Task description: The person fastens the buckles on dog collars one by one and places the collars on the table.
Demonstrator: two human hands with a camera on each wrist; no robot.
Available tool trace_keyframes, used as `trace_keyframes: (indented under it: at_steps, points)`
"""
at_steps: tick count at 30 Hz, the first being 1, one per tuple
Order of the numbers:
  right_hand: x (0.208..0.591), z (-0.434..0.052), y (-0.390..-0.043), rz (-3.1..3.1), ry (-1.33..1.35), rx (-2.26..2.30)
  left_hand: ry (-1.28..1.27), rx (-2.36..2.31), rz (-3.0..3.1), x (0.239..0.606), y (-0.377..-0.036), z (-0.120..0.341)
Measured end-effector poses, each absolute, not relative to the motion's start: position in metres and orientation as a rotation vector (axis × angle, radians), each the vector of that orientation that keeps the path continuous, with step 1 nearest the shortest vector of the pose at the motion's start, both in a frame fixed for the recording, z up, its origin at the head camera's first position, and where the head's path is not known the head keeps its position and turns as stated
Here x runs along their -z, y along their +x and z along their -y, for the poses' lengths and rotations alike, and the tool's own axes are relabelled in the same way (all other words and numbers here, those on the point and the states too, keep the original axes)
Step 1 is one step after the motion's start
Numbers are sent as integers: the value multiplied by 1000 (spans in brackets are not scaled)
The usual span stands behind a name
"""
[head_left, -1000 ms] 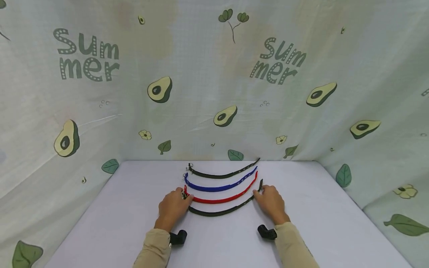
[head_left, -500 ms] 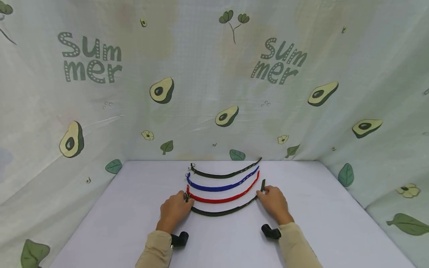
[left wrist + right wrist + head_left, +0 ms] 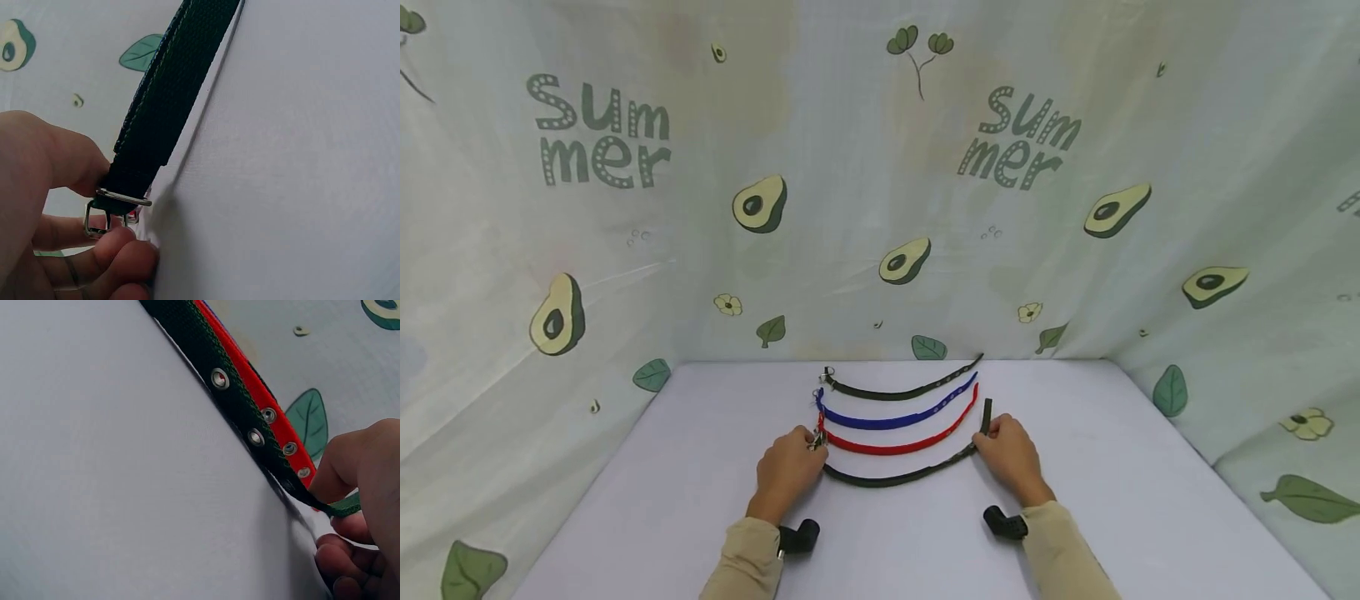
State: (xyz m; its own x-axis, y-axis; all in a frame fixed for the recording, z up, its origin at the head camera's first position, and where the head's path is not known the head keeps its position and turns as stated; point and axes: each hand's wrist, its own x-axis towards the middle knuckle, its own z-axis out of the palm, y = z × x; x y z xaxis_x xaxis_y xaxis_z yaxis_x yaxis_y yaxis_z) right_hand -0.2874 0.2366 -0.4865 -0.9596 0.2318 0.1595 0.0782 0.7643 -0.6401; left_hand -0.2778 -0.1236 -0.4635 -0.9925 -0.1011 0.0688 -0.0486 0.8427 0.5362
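The nearest of several curved collars on the table is a dark green webbing one (image 3: pixel 876 482), bowed toward me. At its buckle end, my left hand (image 3: pixel 788 468) pinches it between thumb and fingers; the metal buckle (image 3: pixel 124 197) shows in the left wrist view. The other end is pinched in my right hand (image 3: pixel 1013 457), with the tip sticking up past the fingers. Metal eyelets (image 3: pixel 219 379) line that end in the right wrist view. Just behind lies a red collar (image 3: pixel 880 451), its buckle end close to my left fingers.
Beyond the red collar lie a blue collar (image 3: pixel 876 424) and another dark collar (image 3: pixel 887 396), roughly parallel. All rest on a white table (image 3: pixel 895 550). A printed curtain (image 3: pixel 835 167) stands along the back and sides. Both wrists wear small black cameras (image 3: pixel 1004 522).
The collar tip at my right hand has turned more upright and shows its flat side. My left hand has shifted slightly down and still holds the buckle end. The other collars lie unchanged.
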Motion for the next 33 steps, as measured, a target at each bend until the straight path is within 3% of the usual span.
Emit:
trace_keyframes:
  at_steps: [15,25,33]
  points:
    - [482,-235,-287,2573,-309,-1218,177,1277,2595,462,-286,119]
    - [488,-248,-289,2493,-276,-1483,71,1834,2253,467,-285,108]
    - [489,-251,-294,2401,-257,-1641,58,1990,2146,465,-288,107]
